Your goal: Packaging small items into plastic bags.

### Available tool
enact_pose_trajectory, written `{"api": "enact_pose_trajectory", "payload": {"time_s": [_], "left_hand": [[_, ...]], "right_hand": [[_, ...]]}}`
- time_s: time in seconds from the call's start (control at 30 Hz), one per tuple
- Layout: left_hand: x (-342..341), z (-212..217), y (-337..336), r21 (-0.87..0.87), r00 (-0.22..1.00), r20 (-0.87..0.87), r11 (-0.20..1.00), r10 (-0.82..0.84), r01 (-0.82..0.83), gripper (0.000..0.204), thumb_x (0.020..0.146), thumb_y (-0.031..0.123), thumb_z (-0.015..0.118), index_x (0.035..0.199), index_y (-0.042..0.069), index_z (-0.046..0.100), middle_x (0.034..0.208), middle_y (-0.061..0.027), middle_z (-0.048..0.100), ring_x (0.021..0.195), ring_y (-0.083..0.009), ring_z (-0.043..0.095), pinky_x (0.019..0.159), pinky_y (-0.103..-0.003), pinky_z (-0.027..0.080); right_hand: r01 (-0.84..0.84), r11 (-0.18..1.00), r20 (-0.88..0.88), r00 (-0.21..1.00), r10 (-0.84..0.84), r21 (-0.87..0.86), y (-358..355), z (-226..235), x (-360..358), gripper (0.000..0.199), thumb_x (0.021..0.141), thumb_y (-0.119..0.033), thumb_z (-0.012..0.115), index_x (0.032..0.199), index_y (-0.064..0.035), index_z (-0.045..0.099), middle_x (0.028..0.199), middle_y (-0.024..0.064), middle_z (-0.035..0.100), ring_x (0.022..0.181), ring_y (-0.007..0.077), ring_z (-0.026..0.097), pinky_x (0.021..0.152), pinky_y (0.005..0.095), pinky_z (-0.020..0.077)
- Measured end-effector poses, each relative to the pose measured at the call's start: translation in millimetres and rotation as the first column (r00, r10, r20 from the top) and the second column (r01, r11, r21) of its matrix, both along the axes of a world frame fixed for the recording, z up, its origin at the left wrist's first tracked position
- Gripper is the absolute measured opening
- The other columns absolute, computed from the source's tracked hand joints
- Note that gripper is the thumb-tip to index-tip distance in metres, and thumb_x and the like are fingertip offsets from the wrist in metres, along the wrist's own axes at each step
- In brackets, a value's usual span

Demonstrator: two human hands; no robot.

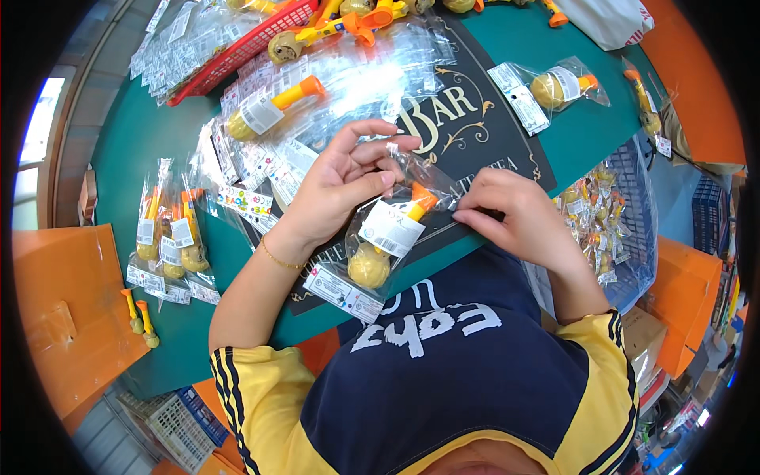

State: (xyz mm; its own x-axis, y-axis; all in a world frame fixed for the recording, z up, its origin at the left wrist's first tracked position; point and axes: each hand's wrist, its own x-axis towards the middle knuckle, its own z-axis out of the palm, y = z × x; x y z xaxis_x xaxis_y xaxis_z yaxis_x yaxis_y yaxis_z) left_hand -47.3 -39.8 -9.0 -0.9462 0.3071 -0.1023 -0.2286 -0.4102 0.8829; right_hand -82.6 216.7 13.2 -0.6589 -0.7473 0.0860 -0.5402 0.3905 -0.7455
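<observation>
A clear plastic bag (pixel 400 252) with a white label strip along its lower end is stretched between my hands. Inside lies a toy (pixel 369 266) with a round yellow ball end, an orange flared end and a white tag around its stem. My left hand (pixel 348 178) pinches the bag's top left edge between thumb and fingers, the other fingers raised. At the opposite corner, the thumb and forefinger of my right hand (pixel 511 214) are closed on the bag's edge. Left of my left hand, a loose tagged toy (pixel 265 111) rests on a pile of flat clear bags (pixel 356 83).
The green table (pixel 507 36) carries a dark printed mat (pixel 495 146). A red basket (pixel 237 55) stands at the far left. Bagged toys lie at left (pixel 170 245) and far right (pixel 558 87). A blue-grey crate (pixel 633 269) of bagged toys stands right, beside orange boxes (pixel 685 305).
</observation>
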Motion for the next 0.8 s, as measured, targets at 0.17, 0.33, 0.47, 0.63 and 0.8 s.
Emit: {"api": "enact_pose_trajectory", "payload": {"time_s": [0.17, 0.33, 0.47, 0.63, 0.8], "left_hand": [[-3.2, -1.4, -9.4, -0.038, 0.997, -0.033, 0.997, 0.067, -0.068, 0.046, 0.087, -0.007, 0.054, 0.129, 0.005, 0.04, 0.131, -0.0177, 0.053, 0.085, -0.008, 0.052, 0.081, -0.023, 0.045], [-4.2, -3.5, -11.3, -0.067, 0.999, -0.046, 0.997, 0.027, -0.03, 0.047, 0.088, -0.003, 0.056, 0.131, 0.008, 0.039, 0.134, -0.0206, 0.049, 0.09, -0.0104, 0.053, 0.082, -0.024, 0.044], [-4.7, -0.7, -8.7, -0.092, 0.998, -0.057, 0.995, 0.028, -0.034, 0.047, 0.089, -0.003, 0.056, 0.131, 0.008, 0.039, 0.134, -0.0208, 0.049, 0.091, -0.0102, 0.053, 0.082, -0.024, 0.044], [-3.8, 1.6, -4.2, -0.102, 0.997, -0.04, 0.993, 0.059, -0.063, 0.046, 0.088, -0.008, 0.051, 0.13, 0.005, 0.04, 0.131, -0.0163, 0.053, 0.089, -0.0074, 0.053, 0.084, -0.022, 0.045], [0.2, 2.2, -3.2, -0.091, 0.997, -0.032, 0.994, 0.064, -0.067, 0.043, 0.089, -0.008, 0.052, 0.129, 0.006, 0.041, 0.128, -0.0128, 0.057, 0.093, -0.0089, 0.055, 0.088, -0.024, 0.045]], "right_hand": [[-0.341, 0.929, 0.171, 0.933, 0.316, 0.143, 38.3, 18.6, -7.5, 0.009, 0.074, -0.01, 0.073, 0.079, -0.0048, 0.067, 0.077, 0.0076, 0.06, 0.073, 0.0261, 0.061, 0.061, 0.0349, 0.0469], [-0.344, 0.753, 0.317, 0.929, 0.189, 0.56, 68.0, 44.3, -10.6, 0.029, 0.071, -0.018, 0.077, 0.096, -0.0053, 0.069, 0.091, 0.0089, 0.067, 0.077, 0.0229, 0.065, 0.062, 0.033, 0.0489], [-0.197, 0.957, 0.132, 0.976, 0.171, 0.212, 59.6, 50.8, -14.3, 0.038, 0.074, -0.018, 0.077, 0.108, -0.0051, 0.067, 0.094, 0.0086, 0.066, 0.072, 0.0187, 0.063, 0.062, 0.0299, 0.0481], [0.125, 0.99, 0.364, 0.927, -0.093, -0.065, -0.9, 17.7, -35.9, 0.044, 0.081, -0.012, 0.074, 0.122, -0.0051, 0.059, 0.103, 0.0029, 0.063, 0.066, 0.0039, 0.051, 0.057, 0.019, 0.0415], [-0.06, 0.99, 0.626, 0.769, 0.127, -0.127, -33.5, 1.6, -47.6, 0.043, 0.077, -0.009, 0.076, 0.116, -0.0031, 0.06, 0.085, -0.0009, 0.06, 0.062, 0.0005, 0.045, 0.054, 0.0158, 0.0357]]}}
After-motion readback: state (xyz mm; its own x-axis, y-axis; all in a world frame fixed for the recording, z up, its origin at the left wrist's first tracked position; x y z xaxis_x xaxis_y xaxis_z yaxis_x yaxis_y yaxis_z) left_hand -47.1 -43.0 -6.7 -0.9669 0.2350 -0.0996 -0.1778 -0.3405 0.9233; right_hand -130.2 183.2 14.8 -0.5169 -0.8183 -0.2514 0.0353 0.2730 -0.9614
